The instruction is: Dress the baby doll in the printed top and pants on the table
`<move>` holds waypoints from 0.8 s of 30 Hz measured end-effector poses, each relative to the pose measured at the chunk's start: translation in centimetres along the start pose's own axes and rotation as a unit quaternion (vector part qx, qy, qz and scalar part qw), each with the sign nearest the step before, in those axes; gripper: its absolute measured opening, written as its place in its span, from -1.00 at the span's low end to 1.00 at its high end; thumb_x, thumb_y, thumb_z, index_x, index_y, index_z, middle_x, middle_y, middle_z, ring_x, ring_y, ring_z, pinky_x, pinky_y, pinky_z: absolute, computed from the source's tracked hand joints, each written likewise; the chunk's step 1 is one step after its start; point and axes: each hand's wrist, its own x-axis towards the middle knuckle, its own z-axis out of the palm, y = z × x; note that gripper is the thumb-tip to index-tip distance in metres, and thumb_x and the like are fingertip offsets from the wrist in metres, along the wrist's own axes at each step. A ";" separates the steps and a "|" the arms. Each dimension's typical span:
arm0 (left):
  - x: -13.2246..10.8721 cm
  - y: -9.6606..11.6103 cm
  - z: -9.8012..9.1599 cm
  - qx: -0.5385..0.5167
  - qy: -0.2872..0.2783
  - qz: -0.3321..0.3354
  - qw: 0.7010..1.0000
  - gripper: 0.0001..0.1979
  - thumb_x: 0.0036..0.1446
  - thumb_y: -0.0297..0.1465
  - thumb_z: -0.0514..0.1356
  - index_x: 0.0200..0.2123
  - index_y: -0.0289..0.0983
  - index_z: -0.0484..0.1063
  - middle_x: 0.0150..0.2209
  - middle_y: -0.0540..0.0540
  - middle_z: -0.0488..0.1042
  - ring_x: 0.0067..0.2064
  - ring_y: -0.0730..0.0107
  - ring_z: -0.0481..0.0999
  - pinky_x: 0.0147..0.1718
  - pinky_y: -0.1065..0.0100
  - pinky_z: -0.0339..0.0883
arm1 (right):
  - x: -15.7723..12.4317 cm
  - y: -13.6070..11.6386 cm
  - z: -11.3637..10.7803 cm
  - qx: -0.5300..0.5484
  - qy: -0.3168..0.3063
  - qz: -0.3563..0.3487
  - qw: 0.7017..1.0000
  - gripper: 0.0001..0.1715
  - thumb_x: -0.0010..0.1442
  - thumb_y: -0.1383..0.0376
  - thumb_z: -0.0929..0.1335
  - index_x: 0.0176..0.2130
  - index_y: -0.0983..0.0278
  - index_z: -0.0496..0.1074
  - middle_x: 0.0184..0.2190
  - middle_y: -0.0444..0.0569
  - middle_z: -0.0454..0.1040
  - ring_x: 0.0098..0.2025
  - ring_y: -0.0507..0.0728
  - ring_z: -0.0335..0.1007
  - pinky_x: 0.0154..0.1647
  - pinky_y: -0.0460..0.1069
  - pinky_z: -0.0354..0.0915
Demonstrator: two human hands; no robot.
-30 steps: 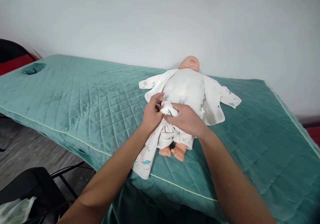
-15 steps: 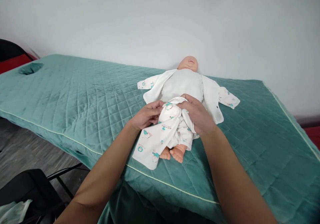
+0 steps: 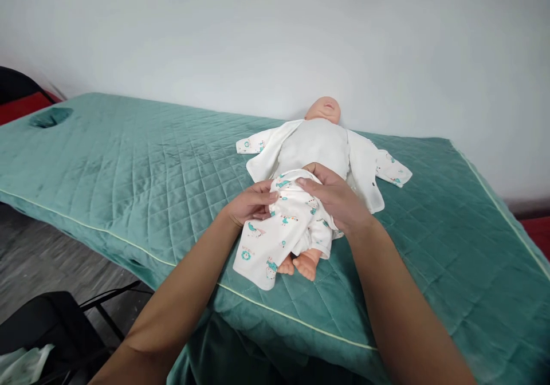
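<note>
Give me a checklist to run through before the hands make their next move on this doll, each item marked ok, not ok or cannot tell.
1. Doll lying face up on the green cover: ok.
2. Left hand holding the printed white cloth: ok.
3. Right hand holding the cloth's upper edge: ok.
4. Jacket closed over the chest: not ok, its front lies open.
5. Feet short of the cover's near edge: ok.
6. Underside of the cloth smooth: cannot tell, hidden.

Room lies open over the bed (image 3: 146, 161) left of the doll (image 3: 317, 144) (the wall (image 3: 240, 41) blocks behind).
</note>
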 end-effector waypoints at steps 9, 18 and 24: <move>0.2 -0.1 0.3 -0.027 -0.011 0.022 0.999 -0.58 -0.07 -0.16 0.49 -0.32 -0.32 0.46 -0.69 0.10 0.32 -0.82 0.66 0.08 -0.89 0.58 -0.11 | -0.5 -0.8 -0.4 -0.134 -0.154 0.029 0.979 -0.47 0.03 0.14 0.58 -0.01 0.21 0.58 -0.16 -0.07 0.62 -0.13 0.17 0.51 -0.13 0.02 0.40; -0.3 0.5 0.3 0.080 -0.043 -0.034 0.995 -0.47 -0.28 -0.08 0.55 -0.41 -0.36 0.49 -0.72 0.14 0.18 -0.74 0.74 -0.04 -0.82 0.58 -0.18 | -0.5 -0.1 -0.8 0.013 -0.070 0.017 0.997 -0.67 0.04 0.24 0.56 -0.35 0.25 0.36 -0.47 -0.24 0.36 -0.45 -0.04 0.25 -0.41 -0.10 0.21; -0.6 0.3 0.4 0.075 -0.012 -0.051 0.996 -0.53 -0.37 -0.18 0.56 -0.51 -0.33 0.44 -0.75 0.12 0.18 -0.73 0.67 0.04 -0.78 0.53 0.00 | -0.5 -0.1 -0.6 -0.021 -0.072 -0.005 0.997 -0.68 0.11 0.18 0.51 -0.33 0.24 0.33 -0.45 -0.24 0.32 -0.43 -0.04 0.19 -0.44 -0.11 0.13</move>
